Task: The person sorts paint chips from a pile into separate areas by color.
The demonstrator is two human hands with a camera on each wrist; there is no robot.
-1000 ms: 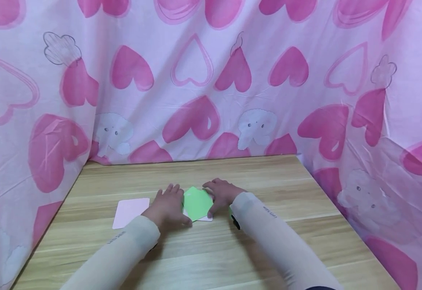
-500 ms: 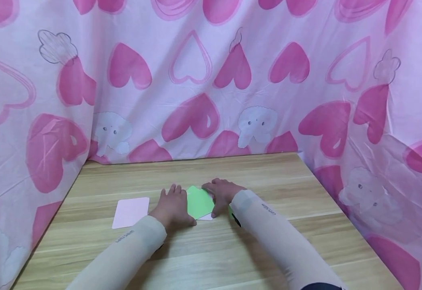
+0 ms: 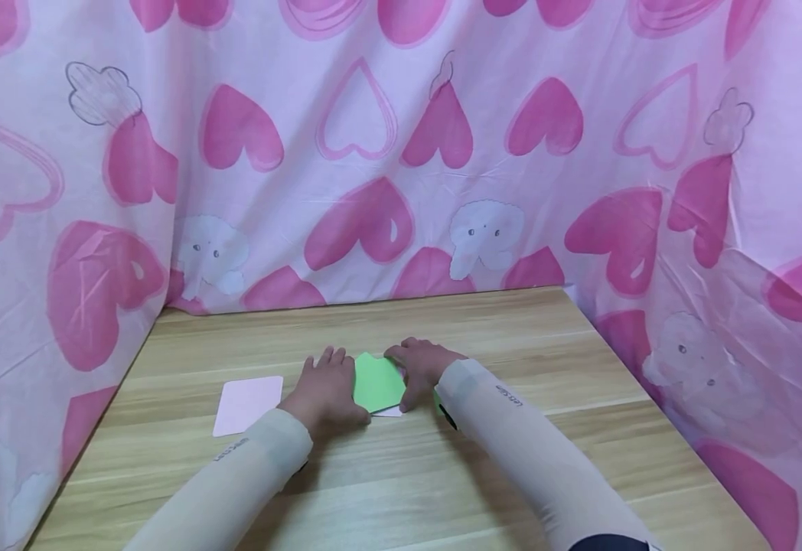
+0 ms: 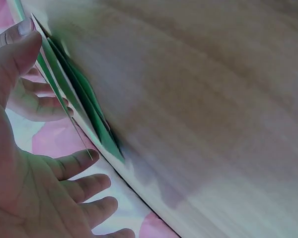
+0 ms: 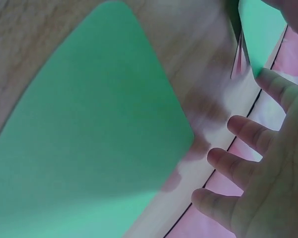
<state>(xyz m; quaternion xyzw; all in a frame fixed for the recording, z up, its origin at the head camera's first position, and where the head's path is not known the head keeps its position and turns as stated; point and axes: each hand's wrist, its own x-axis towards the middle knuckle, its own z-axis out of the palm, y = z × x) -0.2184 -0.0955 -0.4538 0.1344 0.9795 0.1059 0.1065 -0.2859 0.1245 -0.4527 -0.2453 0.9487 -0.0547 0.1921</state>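
Note:
Several thin cards lie loosely overlapped on the table between my hands in the head view. The top green card (image 3: 376,383) is tilted, and a pale pink card (image 3: 390,412) shows below its near edge. My left hand (image 3: 325,390) holds its left side between thumb and index finger, the other fingers spread. At its right side, my right hand (image 3: 425,367) holds it with thumb and index finger at the edges. In the left wrist view, the green and white card edges (image 4: 77,89) fan apart. A separate green card (image 5: 99,129) lies under my right wrist.
A pink rounded card (image 3: 248,405) lies flat on the wooden table (image 3: 387,482), left of my left hand. A hanging pink cloth (image 3: 366,153) with hearts closes off the back and both sides.
My left hand has shifted slightly right and closer to the cards. The top green card has turned a little, covering more of the pink card beneath. My right hand has hardly moved.

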